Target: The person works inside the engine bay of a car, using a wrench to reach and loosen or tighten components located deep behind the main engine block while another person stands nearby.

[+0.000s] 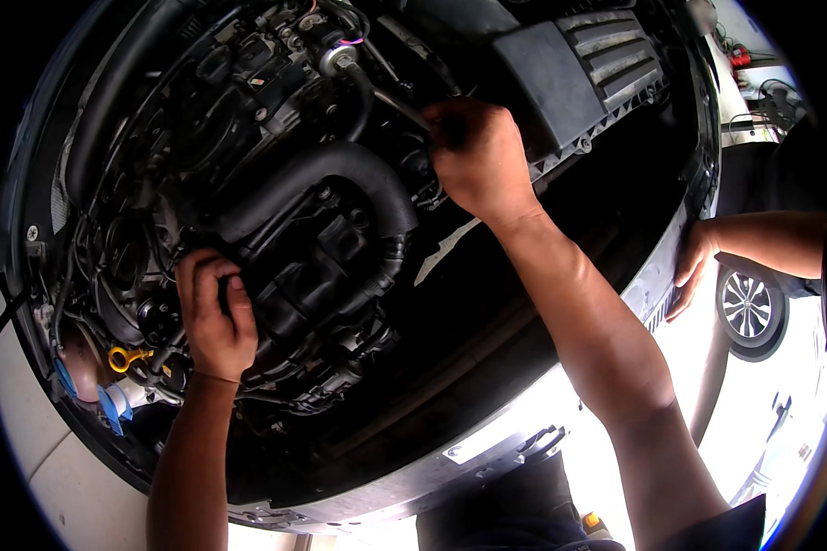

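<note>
My right hand [482, 161] is closed in a fist around the dark end of a tool with a slim metal shaft [400, 107]. The shaft points up and left toward a round silver engine part [338, 61]; whether it touches that part I cannot tell. Below lies a thick black curved hose [340, 163]. My left hand [216, 317] is at the left side of the engine, its fingers curled and the thumb near the index fingertip. What it grips, if anything, is lost in the dark parts around it.
A black air filter box [551, 83] stands at the upper right. At the lower left are a yellow dipstick ring [119, 359] and a blue cap [113, 404]. Another person's hand [696, 262] rests on the car's front edge [652, 275]. A wheel [750, 308] shows beyond.
</note>
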Demonstrator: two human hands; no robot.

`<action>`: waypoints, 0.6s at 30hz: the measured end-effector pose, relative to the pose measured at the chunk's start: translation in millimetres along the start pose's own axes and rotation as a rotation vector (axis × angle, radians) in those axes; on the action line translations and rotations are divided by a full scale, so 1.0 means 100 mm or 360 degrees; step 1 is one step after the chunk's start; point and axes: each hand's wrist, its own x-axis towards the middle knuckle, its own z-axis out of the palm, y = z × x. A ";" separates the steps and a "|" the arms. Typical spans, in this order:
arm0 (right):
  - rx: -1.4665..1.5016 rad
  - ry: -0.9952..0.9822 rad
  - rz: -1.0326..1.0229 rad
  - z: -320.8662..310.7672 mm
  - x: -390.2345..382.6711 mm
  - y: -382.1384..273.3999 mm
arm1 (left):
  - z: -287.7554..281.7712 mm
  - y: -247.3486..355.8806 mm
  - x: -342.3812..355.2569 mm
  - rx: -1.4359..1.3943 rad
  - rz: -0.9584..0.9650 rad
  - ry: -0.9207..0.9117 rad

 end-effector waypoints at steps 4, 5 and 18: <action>-0.0019 0.0049 0.0003 0.01 0.03 -0.05 | -0.01 0.01 0.00 0.0025 0.0033 -0.0035; -0.0106 0.0044 -0.0008 0.01 0.05 -0.09 | -0.02 0.02 -0.01 0.0017 0.0024 -0.0030; -0.0281 0.0237 -0.0112 0.04 0.19 -0.23 | 0.00 0.03 0.00 0.0015 0.0034 0.0049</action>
